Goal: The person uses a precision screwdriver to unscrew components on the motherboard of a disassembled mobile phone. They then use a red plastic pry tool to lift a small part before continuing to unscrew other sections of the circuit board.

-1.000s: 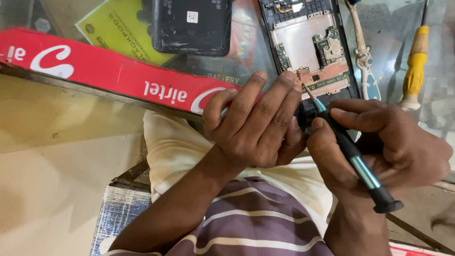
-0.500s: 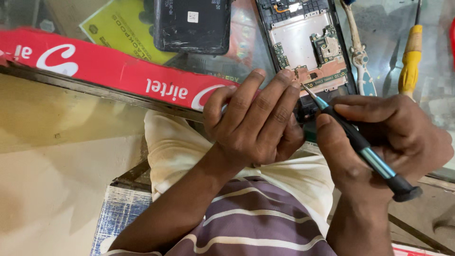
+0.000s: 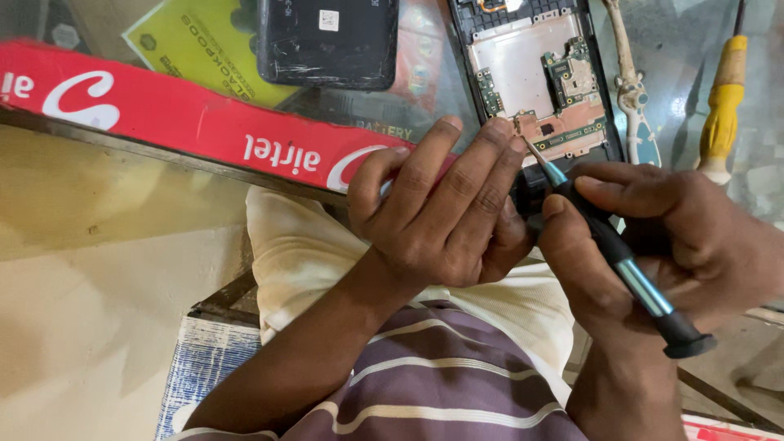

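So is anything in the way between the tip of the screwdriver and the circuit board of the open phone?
Nothing visible. The screwdriver, held in the right hand, has its tip already at the lower edge of the open phone. The left hand sits just to the left of the tip, not across it.

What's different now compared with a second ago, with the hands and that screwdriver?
Little changed. The right hand shifted slightly, keeping the screwdriver tip at the lower edge of the opened phone. The left hand stays curled beside the tip. The yellow-handled tool lies untouched.
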